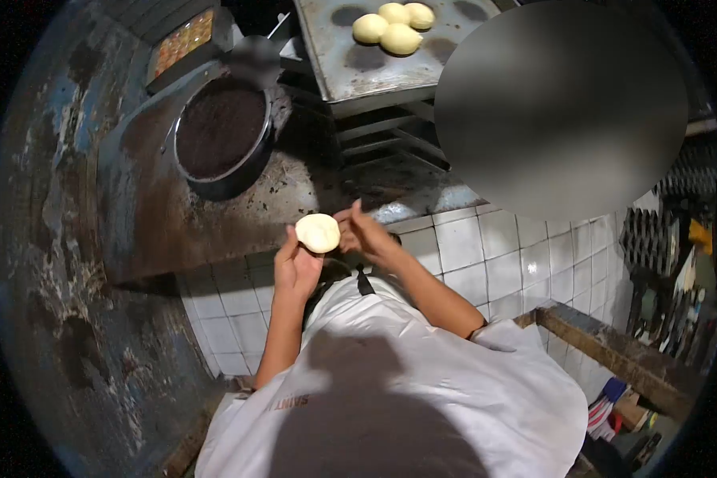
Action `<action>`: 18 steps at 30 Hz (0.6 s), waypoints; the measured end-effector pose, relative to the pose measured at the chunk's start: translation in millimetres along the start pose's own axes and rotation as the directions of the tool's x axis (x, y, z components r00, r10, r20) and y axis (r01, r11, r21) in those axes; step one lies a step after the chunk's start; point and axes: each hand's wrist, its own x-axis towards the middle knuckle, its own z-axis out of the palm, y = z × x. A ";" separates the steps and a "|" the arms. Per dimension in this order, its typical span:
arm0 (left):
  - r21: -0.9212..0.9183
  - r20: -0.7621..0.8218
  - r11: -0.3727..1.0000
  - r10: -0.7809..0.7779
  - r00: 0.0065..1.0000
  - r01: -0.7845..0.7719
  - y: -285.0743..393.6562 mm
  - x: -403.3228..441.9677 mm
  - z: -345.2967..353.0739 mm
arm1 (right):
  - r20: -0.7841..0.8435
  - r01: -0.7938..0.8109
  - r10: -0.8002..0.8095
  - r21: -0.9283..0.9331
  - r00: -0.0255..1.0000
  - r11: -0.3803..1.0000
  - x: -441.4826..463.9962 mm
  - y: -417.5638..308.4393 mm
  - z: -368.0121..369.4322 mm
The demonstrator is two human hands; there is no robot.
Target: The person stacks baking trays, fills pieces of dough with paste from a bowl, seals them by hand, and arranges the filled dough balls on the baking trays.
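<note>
A pale, round, flattened piece of dough [318, 233] rests in my left hand [297, 267], with the thumb at its left edge and the fingers beneath it. Just right of the dough is my right hand [367, 235], its fingers apart and nothing visible in them. Beyond my hands, at the left, a large round pot [252, 165] stands on the worn counter, full of a dark crumbly filling [221, 127]. Several pale dough balls [401, 38] sit grouped on a metal tray [350, 86] at the top.
Metal rack rails [386, 131] lie under the tray. A worn counter [147, 231] spans the left, beside a scuffed wall. A tray of small colourful pieces [185, 41] is at the upper left. A blurred grey oval hides the upper right. White floor tiles [494, 247] show below.
</note>
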 end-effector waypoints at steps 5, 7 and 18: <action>-0.210 0.017 0.967 0.152 0.988 -0.145 26.9 -20.8 -32.6 | -0.293 -0.347 -0.190 -0.843 0.937 -0.411 55.8 -41.7 -92.4; -0.097 -0.076 0.969 0.221 0.972 -0.228 37.4 -18.1 -52.2 | -0.135 -0.263 -0.281 -0.830 0.950 -0.492 92.9 -22.0 -168.2; -0.257 -0.247 0.885 0.327 0.912 -0.387 170.0 48.5 -142.7 | 0.334 0.135 -0.491 -0.908 0.805 -0.397 132.1 -48.3 126.4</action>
